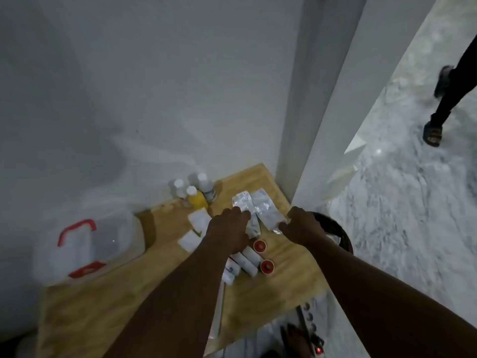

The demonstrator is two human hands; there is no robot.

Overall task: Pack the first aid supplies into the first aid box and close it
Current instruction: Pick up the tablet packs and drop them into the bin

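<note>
On the wooden table (pixel 108 301) lie silver blister packs (pixel 260 206) near the far right corner. My left hand (pixel 228 228) rests over the near end of the left pack, fingers reaching onto it. My right hand (pixel 300 224) pinches the near end of the right foil pack. White gauze pads (pixel 197 219) lie left of my left hand. White bandage rolls (pixel 247 260) and two red-capped tubs (pixel 263 255) sit below my wrists. The translucent first aid box (pixel 85 244) with red handle and latch stands at the table's left.
Small bottles, one yellow (pixel 197 200), stand at the table's far edge by the wall. A dark round bin (pixel 335 233) sits right of the table. A power strip (pixel 313 339) lies on the floor below. Another person's legs (pixel 444 104) are on the marble floor at right.
</note>
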